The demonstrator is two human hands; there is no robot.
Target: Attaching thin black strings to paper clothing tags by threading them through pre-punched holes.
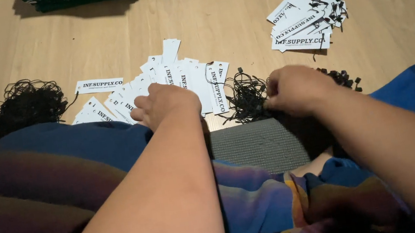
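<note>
Both forearms over blue patterned cloth (62,171), hands at floor level.
Left hand (162,104) rests curled on white paper tags (185,76); right hand (294,90) pinches black string loops (246,97).

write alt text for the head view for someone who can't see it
Seen from above, a person's left hand rests on a spread of white paper tags while the right hand picks at a tangle of black strings on a wooden floor. A second pile of strung tags lies farther right, and a larger bundle of black string lies left.
</note>
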